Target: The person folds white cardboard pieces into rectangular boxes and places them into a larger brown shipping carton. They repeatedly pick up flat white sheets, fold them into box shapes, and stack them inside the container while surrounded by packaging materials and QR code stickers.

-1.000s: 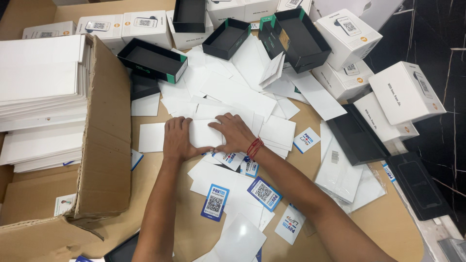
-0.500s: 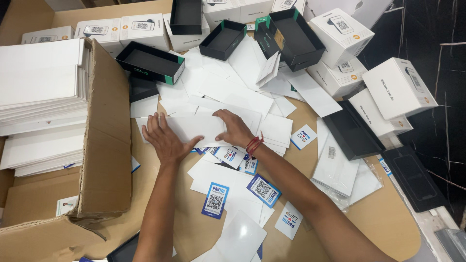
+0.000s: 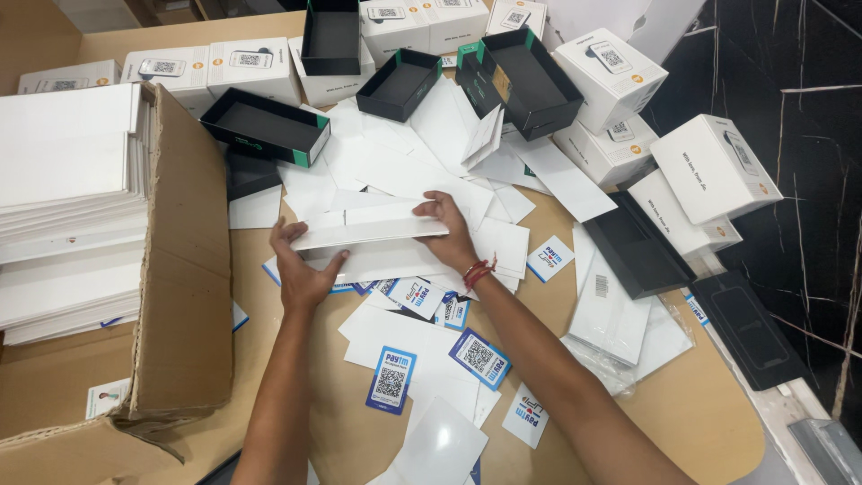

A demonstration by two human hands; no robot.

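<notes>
Both my hands hold one stack of white card sheets [image 3: 368, 235] tilted up on its edge above the brown table [image 3: 700, 422]. My left hand [image 3: 301, 269] grips the stack's left end, and my right hand [image 3: 449, 229], with a red thread at the wrist, grips its right end. Loose white sheets [image 3: 404, 162] lie spread under and beyond the stack. Blue and white code cards [image 3: 391, 379] lie scattered near my forearms.
A torn cardboard box [image 3: 180, 269] filled with stacked white sheets [image 3: 67, 198] stands at the left. Open black trays [image 3: 265, 126] and white product boxes [image 3: 709, 166] crowd the back and right. A black lid [image 3: 633, 247] lies at the right.
My hands went from pressing flat on the loose sheets to gathering them into a stack and lifting it onto its edge.
</notes>
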